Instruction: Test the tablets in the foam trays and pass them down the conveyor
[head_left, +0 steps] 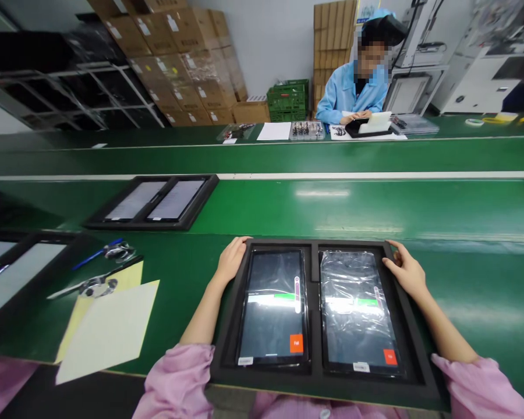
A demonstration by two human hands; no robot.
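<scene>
A black foam tray lies at the table's near edge, directly before me. Two tablets sit in its recesses, screens up and lit: the left tablet and the right tablet, the latter under wrinkled clear film. Each screen has a green bar and a red square. My left hand grips the tray's far left corner, fingers folded over its outer side. At the far right corner, my right hand is closed on the rim, thumb on the inner side and fingers outside.
Yellow and white paper sheets, a blue pen and a coiled cable lie on the left. Another tray with two tablets rests on the green belt beyond. Across it, a person in blue works at the opposite bench.
</scene>
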